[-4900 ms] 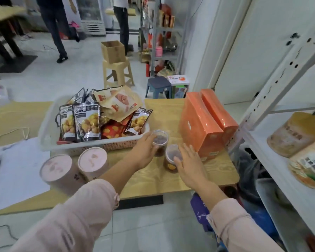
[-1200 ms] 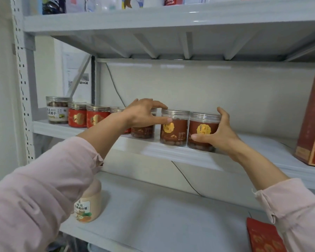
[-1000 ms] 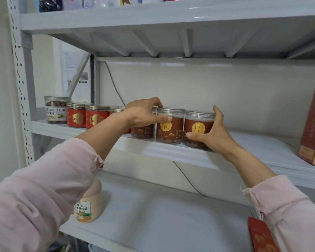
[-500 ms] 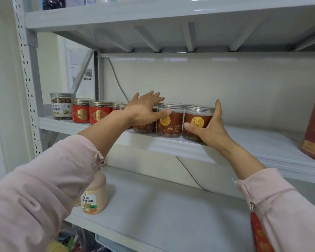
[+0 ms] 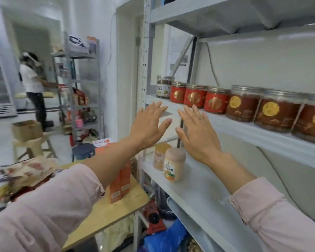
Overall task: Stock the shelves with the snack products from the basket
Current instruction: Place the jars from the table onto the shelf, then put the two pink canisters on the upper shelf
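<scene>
A grey metal shelving rack point(image 5: 253, 135) filled the right side, and a light wooden worktop point(image 5: 107, 213) stood beside its lower left. A heap of printed snack packets point(image 5: 22, 171) lay at the worktop's far left, with two upright orange cartons point(image 5: 119, 182) at its right end. The middle shelf carried a row of clear lidded jars, three brown-labelled jars point(image 5: 278, 113) on the right and three red-labelled jars point(image 5: 195, 95) left of them. The left hand point(image 5: 149, 124) and right hand point(image 5: 198, 131) hovered before that shelf's edge, fingers spread flat, holding nothing. Two pale tubs point(image 5: 174, 164) stood on the shelf below.
</scene>
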